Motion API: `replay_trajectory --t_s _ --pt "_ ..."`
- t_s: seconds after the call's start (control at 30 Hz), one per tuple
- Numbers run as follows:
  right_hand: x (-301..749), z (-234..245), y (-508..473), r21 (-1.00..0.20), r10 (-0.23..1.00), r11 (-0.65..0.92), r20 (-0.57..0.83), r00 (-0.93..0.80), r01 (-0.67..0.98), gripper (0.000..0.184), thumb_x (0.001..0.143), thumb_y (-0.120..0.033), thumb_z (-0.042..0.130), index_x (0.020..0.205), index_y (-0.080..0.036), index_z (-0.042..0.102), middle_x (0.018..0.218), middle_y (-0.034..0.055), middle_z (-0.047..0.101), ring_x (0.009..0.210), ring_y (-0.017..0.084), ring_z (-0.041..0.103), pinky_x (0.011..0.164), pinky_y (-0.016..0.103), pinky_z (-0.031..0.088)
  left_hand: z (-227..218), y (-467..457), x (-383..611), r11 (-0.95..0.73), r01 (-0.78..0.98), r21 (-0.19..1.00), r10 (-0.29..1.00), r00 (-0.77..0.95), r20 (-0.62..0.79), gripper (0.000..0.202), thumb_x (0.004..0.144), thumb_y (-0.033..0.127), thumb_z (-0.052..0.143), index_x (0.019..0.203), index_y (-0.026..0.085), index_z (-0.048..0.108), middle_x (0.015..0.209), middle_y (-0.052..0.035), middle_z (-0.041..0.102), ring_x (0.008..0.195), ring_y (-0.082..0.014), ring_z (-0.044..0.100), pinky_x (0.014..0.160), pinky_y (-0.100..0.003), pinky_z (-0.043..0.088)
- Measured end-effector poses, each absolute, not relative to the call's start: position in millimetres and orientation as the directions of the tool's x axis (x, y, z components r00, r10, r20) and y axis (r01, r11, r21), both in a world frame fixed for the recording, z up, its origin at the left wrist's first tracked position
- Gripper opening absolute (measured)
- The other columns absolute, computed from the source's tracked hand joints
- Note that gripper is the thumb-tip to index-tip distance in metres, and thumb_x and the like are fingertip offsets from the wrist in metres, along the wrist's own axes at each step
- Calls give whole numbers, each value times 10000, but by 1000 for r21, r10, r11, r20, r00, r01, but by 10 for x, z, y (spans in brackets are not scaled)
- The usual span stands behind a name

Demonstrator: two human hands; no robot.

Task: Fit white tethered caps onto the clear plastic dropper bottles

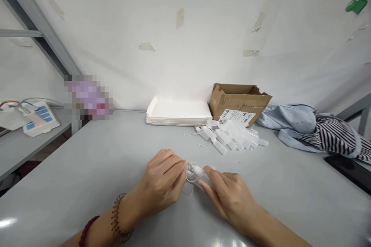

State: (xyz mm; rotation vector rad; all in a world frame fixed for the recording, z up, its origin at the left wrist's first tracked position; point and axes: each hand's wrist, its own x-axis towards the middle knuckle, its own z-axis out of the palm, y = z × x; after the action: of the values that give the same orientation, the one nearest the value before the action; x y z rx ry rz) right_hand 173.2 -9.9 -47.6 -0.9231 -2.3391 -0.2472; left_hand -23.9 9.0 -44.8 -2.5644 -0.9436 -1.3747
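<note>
My right hand [228,193] grips a small translucent plastic bottle [205,178] between thumb and forefinger, its white neck tilted toward the left. A thin white strap [191,180] loops out beside the neck. My left hand [164,179] is closed in a pinch right at the bottle's neck; what sits between its fingertips is too small and covered to make out. Below those fingertips another clear plastic piece [188,189] shows in part. Beyond both hands lies a heap of similar translucent bottles [232,135], some with strap caps sticking out.
A stack of white padded envelopes [179,112] and an open cardboard box [239,102] stand against the wall. Blue and striped cloth [313,125] and a black flat object [348,170] lie at right. A white device [42,119] rests on a side surface at left.
</note>
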Motion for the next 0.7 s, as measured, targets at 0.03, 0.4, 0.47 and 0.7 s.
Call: replay_trajectory --t_s 0.03,0.4,0.47,0.7 --pt "1734 -476 -97 -47 560 740 596 -575 671 236 962 -234 363 895 -94 540 511 -25 516 369 110 415 393 243 276 -451 90 -238 -810 547 212 477 403 781 164 795 23 534 810 173 599 666 -37 633 628 -159 533 578 -307 446" --pt "1730 -473 -84 -93 579 743 585 -568 662 226 955 -226 372 898 -94 546 514 -19 522 376 116 435 397 247 283 -457 108 -226 -837 499 224 456 411 789 203 765 -29 555 882 132 592 693 -58 642 639 -158 483 581 -322 431" --pt "1758 -447 -55 -165 610 744 562 -558 647 225 951 -232 379 913 -96 553 543 -9 541 402 116 455 413 240 307 -433 112 -235 -837 468 283 486 397 779 223 766 -30 555 913 133 600 706 -56 641 643 -154 493 588 -318 441" --pt "1949 -440 158 -440 796 586 470 -382 680 238 924 -306 431 962 -132 590 684 27 591 520 125 496 493 235 383 -364 170 -277 -795 453 404 554 272 787 237 772 -25 560 937 126 636 738 -55 639 675 -148 541 600 -293 468"
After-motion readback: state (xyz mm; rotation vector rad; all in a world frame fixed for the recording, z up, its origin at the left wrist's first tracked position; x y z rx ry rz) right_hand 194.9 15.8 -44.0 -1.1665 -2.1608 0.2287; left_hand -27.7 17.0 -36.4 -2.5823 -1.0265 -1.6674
